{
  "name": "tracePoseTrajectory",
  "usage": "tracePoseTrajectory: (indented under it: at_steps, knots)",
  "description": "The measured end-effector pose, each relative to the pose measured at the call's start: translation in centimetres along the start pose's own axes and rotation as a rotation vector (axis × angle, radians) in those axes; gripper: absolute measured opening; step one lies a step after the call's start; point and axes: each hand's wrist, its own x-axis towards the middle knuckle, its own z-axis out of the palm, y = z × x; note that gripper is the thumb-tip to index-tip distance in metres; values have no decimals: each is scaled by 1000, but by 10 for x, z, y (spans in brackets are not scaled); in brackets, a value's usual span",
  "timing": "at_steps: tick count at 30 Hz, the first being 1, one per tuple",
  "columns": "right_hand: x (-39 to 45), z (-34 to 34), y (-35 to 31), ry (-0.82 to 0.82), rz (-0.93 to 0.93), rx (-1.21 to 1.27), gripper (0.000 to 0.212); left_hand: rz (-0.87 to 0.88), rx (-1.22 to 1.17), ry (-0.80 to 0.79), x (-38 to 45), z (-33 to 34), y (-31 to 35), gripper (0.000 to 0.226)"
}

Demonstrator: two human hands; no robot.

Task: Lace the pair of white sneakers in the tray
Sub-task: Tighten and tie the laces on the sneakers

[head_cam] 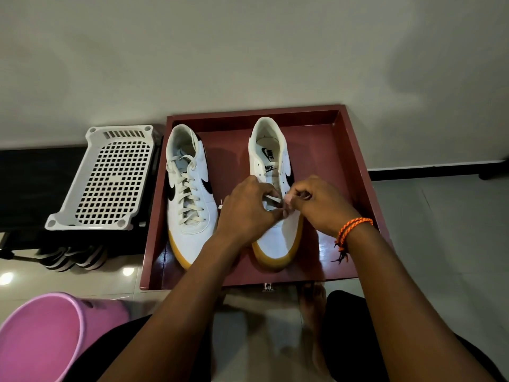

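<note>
Item one, the right-hand white leather sneaker with gum sole [278, 238]: we find it toe toward us in the shallow dark red wooden tray [355, 166], its upper eyelets bare and a cream flat shoelace [272, 199] stretched across the lowest rows. Our left hand [245, 213] has its fingers curled, pinching the lace at one side; our right hand [319, 205], with an orange braided wristband [352, 230], pinches the other end, fingers bent close. We judge both ends are held taut to feed the next eyelet. Item two, the matching left-hand white sneaker [187, 194]: fully laced, lying beside the first in the same tray, apart from it. Outside the tray on the floor: a white perforated plastic rack [107, 180] and a pink plastic bucket [41, 334]; we see nothing in either.
</note>
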Motion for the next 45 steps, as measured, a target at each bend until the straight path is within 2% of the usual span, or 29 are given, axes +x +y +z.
tracePoseTrajectory:
  at_steps: [3, 8, 12, 15, 17, 18, 20, 21, 23, 24, 25, 26, 28, 31, 33, 39, 45]
  knots:
    - [-6, -9, -12, -62, -109, 310, 23, 3, 9, 2, 2, 2, -3, 25]
    - [-15, -18, -30, -121, -228, 804, 23, -27, -51, 4, 3, 4, -5, 39]
    - [-18, -23, -35, -167, -287, 1199, 20, -21, -44, -8, 2, 3, -5, 25]
    - [-20, -32, -34, -261, -345, 1566, 18, -11, 4, -10, 2, 2, -3, 32]
    - [-20, -39, -34, -301, -344, 1682, 16, -13, -6, -5, 1, 2, -3, 32]
    - [-20, -41, -34, -284, -303, 1699, 17, -13, -9, -3, 1, 2, -4, 32]
    - [-15, -42, -28, -112, -156, 1590, 17, -7, -22, 4, 0, 3, -5, 31]
    - [-11, -40, -22, 41, -65, 1387, 17, -6, -29, 5, 0, 3, -5, 30]
    - [-4, -30, -9, 305, 63, 609, 19, -3, -36, 6, -1, 2, -4, 31]
    - [-1, -23, -3, 324, 95, 238, 20, 0, -32, 7, -1, 2, -4, 33]
    - [0, -14, 1, 262, 135, 10, 25, 3, -27, 9, -1, 2, -3, 34]
    - [0, -5, 2, 160, 153, -66, 34, 10, -25, 12, 0, 2, -3, 34]
    - [0, 9, 4, 21, 135, -32, 39, 24, -27, 21, 0, 2, -3, 32]
    - [2, 12, 4, 32, 61, -46, 27, 36, -31, 18, 0, 2, -2, 31]
    - [2, 11, 5, 43, 42, 4, 28, 35, -38, 17, 0, 3, -2, 31]
    - [-4, -7, -14, -9, -54, 491, 29, 41, -33, 1, 1, 3, -3, 30]
    - [-17, -19, -33, -68, -74, 882, 26, 74, 15, 33, 2, 5, -7, 26]
